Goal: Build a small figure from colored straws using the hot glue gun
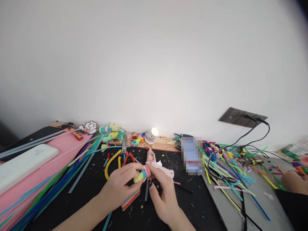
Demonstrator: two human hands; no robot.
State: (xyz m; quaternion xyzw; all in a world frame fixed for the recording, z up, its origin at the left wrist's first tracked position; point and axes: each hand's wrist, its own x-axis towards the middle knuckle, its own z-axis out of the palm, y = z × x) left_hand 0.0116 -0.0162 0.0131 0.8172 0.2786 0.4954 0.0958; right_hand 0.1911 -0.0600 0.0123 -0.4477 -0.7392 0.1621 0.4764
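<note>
My left hand [120,186] and my right hand [162,189] meet over a black mat [197,205], both pinching a small fuzzy roll [141,175] of yellow, blue and pink pipe cleaner. The left fingers wrap its yellow end, the right fingertips press on its pink end. A pink hot glue gun [156,162] lies just behind the hands, nozzle pointing away. Under the left hand lies a flat striped pipe-cleaner piece [131,199]. Red-handled pliers [125,152] and a bent yellow pipe cleaner [109,163] lie behind the left hand.
Long bundles of coloured pipe cleaners [60,183] fan out at the left over a pink board [36,173] with a white case [21,165]. A blurred phone [192,155] stands centre-right. Another person's hand [292,181] rests at the right among loose pipe cleaners and cables. A wall socket [242,117] is at the back right.
</note>
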